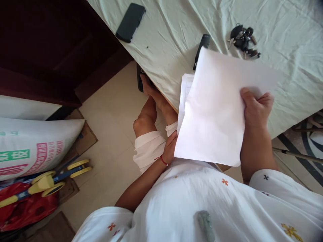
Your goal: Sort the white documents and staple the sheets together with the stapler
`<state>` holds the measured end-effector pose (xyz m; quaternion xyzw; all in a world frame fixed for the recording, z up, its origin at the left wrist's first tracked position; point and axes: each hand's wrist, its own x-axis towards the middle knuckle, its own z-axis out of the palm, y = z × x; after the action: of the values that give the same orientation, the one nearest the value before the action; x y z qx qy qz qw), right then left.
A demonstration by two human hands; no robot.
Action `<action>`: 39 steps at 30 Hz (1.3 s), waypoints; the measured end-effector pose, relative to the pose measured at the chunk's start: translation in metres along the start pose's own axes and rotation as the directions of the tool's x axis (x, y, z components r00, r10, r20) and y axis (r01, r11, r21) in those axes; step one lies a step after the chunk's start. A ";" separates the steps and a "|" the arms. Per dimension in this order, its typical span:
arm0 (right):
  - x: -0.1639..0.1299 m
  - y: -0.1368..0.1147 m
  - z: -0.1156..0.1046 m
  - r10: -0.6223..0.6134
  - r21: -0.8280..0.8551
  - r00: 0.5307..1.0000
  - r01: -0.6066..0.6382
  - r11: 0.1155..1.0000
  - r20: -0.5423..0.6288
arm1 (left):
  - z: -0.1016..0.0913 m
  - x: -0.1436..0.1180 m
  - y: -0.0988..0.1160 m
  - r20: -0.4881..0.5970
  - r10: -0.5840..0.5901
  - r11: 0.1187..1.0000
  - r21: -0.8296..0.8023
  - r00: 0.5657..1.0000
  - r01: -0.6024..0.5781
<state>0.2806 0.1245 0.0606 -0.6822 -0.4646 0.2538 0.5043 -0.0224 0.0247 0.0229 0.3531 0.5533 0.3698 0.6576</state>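
A white sheet of paper (214,111) is held up in front of the person's body, its upper part over the edge of the counter (171,40) and its lower part over the lap. The right hand (256,109) grips the sheet at its right edge, fingers (264,98) curled shut over the front of it and the thumb pressed along the margin. The left hand (171,148) sits at the sheet's lower left corner, mostly hidden behind the paper, so whether its fingers are closed on it cannot be told; a red string circles that wrist. A second sheet (185,90), faintly printed, shows just behind the first at its left side. The counter is covered with a pale green cloth, wrinkled. On it, near the paper's top edge, lies a black remote-like object (202,45); a bunch of keys (243,38) lies farther right, and a dark phone (130,22) lies well apart by the far left edge. Left on the floor are a printed sack (32,148) and a yellow and blue tool (47,179).
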 end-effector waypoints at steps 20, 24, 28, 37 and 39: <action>-0.008 0.004 0.009 -0.011 -0.122 0.980 0.036 0.992 0.199 | 0.001 0.000 -0.006 0.042 0.049 0.993 -0.106 0.998 -0.044; -0.009 0.007 0.009 0.002 -0.164 0.980 0.032 0.986 0.201 | 0.000 -0.002 -0.009 0.008 0.024 0.995 -0.099 1.000 -0.023; -0.008 0.006 0.011 -0.028 -0.138 0.978 0.058 0.989 0.206 | 0.000 -0.001 -0.013 -0.008 0.012 0.996 -0.093 1.000 -0.013; -0.007 0.010 0.014 -0.084 -0.099 0.973 0.107 0.989 0.213 | -0.001 -0.001 -0.013 -0.028 0.010 0.997 -0.079 1.000 -0.012; -0.006 0.014 0.016 -0.112 -0.098 0.971 0.135 0.986 0.211 | -0.001 -0.001 -0.012 -0.019 0.008 0.997 -0.074 1.000 -0.010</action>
<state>0.2703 0.1255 0.0414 -0.6491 -0.5692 0.2644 0.4298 -0.0225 0.0177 0.0128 0.3275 0.5438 0.3963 0.6632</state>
